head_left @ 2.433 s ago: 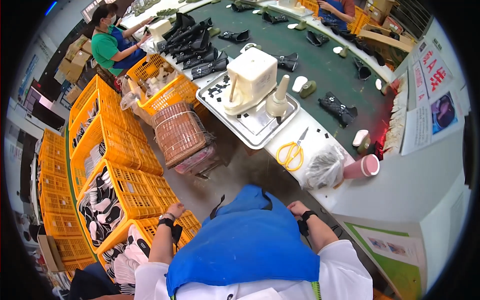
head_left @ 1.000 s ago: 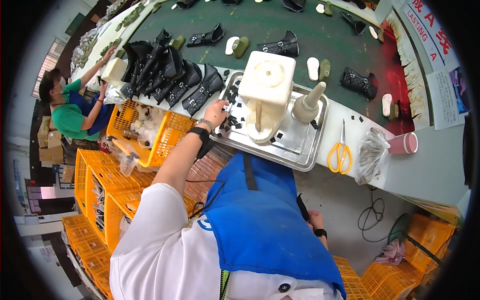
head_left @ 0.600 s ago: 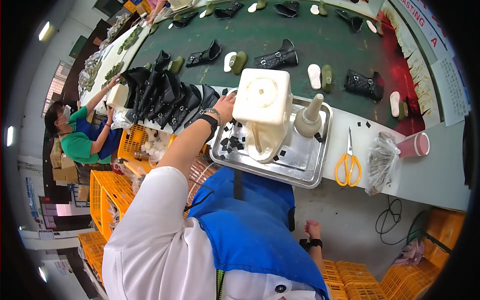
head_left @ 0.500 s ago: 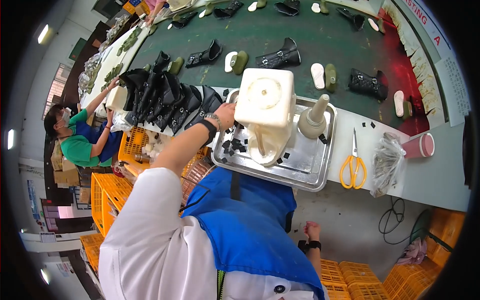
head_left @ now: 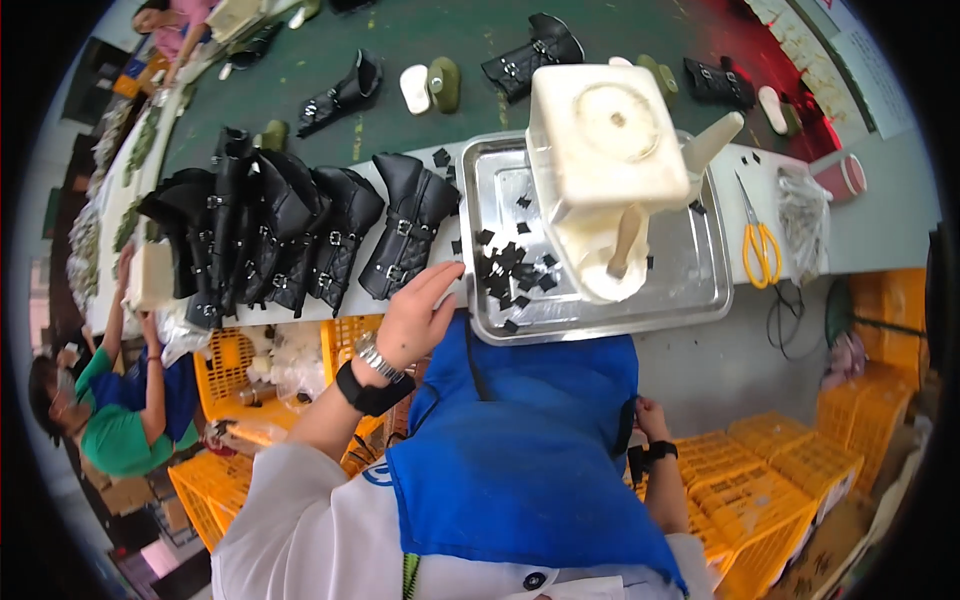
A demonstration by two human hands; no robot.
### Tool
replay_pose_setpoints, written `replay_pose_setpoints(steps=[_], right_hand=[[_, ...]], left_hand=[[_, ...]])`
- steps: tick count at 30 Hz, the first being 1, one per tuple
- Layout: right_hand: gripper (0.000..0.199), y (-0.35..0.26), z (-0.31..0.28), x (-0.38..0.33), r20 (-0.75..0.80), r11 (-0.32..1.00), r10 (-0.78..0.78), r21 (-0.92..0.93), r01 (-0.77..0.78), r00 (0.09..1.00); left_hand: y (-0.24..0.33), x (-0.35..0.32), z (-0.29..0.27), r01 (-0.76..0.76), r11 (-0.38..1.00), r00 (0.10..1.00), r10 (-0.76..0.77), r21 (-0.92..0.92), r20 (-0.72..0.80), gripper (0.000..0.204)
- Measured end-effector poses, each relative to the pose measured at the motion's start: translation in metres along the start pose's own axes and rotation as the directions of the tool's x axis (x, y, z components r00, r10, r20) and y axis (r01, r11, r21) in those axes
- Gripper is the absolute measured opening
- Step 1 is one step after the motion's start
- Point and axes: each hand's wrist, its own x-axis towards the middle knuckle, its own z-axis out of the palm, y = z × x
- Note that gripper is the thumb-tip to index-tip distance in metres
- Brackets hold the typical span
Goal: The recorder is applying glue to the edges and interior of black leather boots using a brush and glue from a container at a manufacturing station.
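My left hand (head_left: 415,318), with a metal watch and a black band at the wrist, reaches over the table's near edge. Its fingers are stretched out, holding nothing, with the tips by the left rim of a metal tray (head_left: 600,328). Small black pieces (head_left: 512,265) lie scattered in the tray's left part. Also in it stand a cream-coloured plastic container (head_left: 610,135) and a pale bottle (head_left: 705,150), partly hidden behind it. A wooden handle (head_left: 626,238) leans in the container's open front. Low at my right side, my right hand (head_left: 652,418) is closed beside the blue apron, apparently empty.
Black buckled boots (head_left: 405,225) stand in a row left of the tray. Scissors with orange handles (head_left: 760,250), a clear bag (head_left: 802,220) and a pink cup (head_left: 842,178) lie to the right. Beyond is a green surface (head_left: 420,135) with boots. A co-worker (head_left: 130,420) works at left.
My view has shifted, bringing the boots nearer. My left hand has come back from beside the container to the tray's left edge. The boots and shoe parts on the green surface have shifted in view.
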Motion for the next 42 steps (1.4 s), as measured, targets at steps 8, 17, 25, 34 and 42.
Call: replay_pose_setpoints(steps=[8, 17, 25, 34, 42], right_hand=[[0.017, 0.007, 0.017, -0.035, -0.305, 0.950, -0.178, -0.300, 0.083, 0.936], [0.020, -0.020, -0.008, -0.025, -0.344, 0.852, -0.288, -0.519, 0.075, 0.894], [0.029, -0.099, 0.044, -0.031, 0.026, 0.806, -0.228, -0.555, 0.204, 0.973], [0.045, -0.109, 0.039, -0.029, 0.287, 0.761, -0.180, -0.565, 0.318, 0.941], [0.028, -0.159, 0.065, -0.057, 0.282, 0.660, 0.385, -0.750, -0.049, 0.879]], left_hand=[[-0.084, -0.119, -0.003, 0.160, 0.971, 0.969, -0.121, -0.178, 0.216, 0.026], [-0.169, -0.151, -0.011, 0.016, 0.926, 0.963, -0.115, 0.376, 0.242, 0.031], [-0.264, -0.171, 0.003, 0.013, 0.805, 0.942, -0.208, 0.593, 0.262, 0.022], [-0.262, -0.207, -0.015, 0.269, 0.736, 0.709, -0.588, 0.621, 0.390, 0.028], [-0.259, -0.182, -0.019, 0.548, 0.814, 0.648, -0.559, 0.193, 0.518, 0.047]])
